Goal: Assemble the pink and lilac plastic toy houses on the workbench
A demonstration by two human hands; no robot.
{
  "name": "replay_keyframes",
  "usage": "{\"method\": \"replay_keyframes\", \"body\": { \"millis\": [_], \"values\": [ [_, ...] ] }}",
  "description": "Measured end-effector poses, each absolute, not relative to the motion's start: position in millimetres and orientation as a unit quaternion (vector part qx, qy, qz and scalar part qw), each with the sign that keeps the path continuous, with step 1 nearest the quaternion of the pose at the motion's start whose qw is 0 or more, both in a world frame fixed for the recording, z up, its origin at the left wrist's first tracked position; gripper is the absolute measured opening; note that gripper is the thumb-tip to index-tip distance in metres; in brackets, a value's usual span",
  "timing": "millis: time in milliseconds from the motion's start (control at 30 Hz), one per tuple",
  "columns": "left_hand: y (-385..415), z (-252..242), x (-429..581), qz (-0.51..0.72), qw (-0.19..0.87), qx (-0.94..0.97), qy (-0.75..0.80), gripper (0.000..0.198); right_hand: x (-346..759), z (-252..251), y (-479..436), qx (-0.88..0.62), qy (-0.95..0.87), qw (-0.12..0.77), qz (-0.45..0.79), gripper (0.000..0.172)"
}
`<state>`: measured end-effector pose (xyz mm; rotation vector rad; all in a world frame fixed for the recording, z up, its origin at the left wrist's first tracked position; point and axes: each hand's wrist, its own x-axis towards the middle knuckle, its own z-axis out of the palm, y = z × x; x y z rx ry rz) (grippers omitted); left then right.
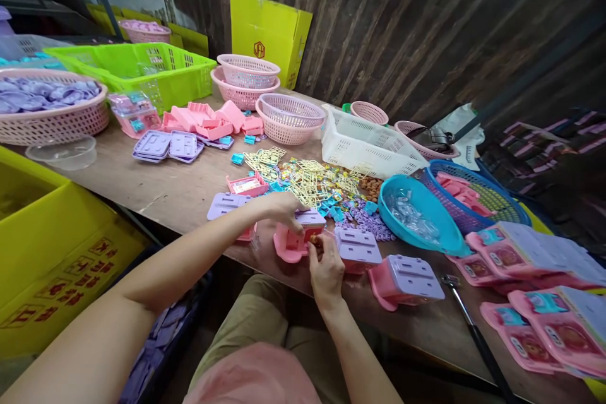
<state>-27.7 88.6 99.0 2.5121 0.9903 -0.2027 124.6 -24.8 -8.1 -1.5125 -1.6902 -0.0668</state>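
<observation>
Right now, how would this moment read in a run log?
left hand: on pink-and-purple box; right hand: holding small brown piece beside it; black-handled tool: on table

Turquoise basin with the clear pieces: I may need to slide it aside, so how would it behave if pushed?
The turquoise basin looks like moulded plastic, so it is probably fairly stiff and light for its size. The clear pieces lie loose inside, so they would likely shift.
</observation>
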Motion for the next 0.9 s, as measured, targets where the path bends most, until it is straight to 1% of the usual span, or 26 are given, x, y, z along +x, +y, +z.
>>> {"method": "replay_keyframes", "body": {
  "millis": [167,333,433,533,567,633,700,767,900],
  "values": [
    [96,96,-30,-0.072,0.25,0.895,0.363,0.073,119,-13,-11,-0.595,-0.705,0.364,-0.13,0.032],
    [98,96,-30,-0.079,0.255,0.893,0.361,0.071,116,-10,-9,-0.612,-0.7,0.334,-0.154,0.036],
    [100,98,-31,-0.08,0.253,0.895,0.359,0.07,114,-4,-14,-0.603,-0.699,0.35,-0.156,0.031],
    [101,98,-32,-0.076,0.262,0.893,0.359,0.07,117,7,-23,-0.594,-0.683,0.395,-0.158,0.023],
    [101,98,-32,-0.076,0.264,0.892,0.358,0.071,120,11,-26,-0.602,-0.667,0.406,-0.164,0.023],
    [102,97,-33,-0.075,0.266,0.892,0.358,0.072,127,19,-30,-0.636,-0.632,0.409,-0.172,0.029],
    [103,96,-33,-0.075,0.268,0.891,0.357,0.072,133,24,-33,-0.668,-0.618,0.384,-0.16,0.035],
    [105,95,-33,-0.07,0.279,0.89,0.353,0.068,133,26,-35,-0.68,-0.621,0.367,-0.131,0.035],
    [107,93,-35,-0.055,0.298,0.891,0.34,0.061,122,18,-36,-0.625,-0.668,0.401,-0.05,0.029]
  ]
}}
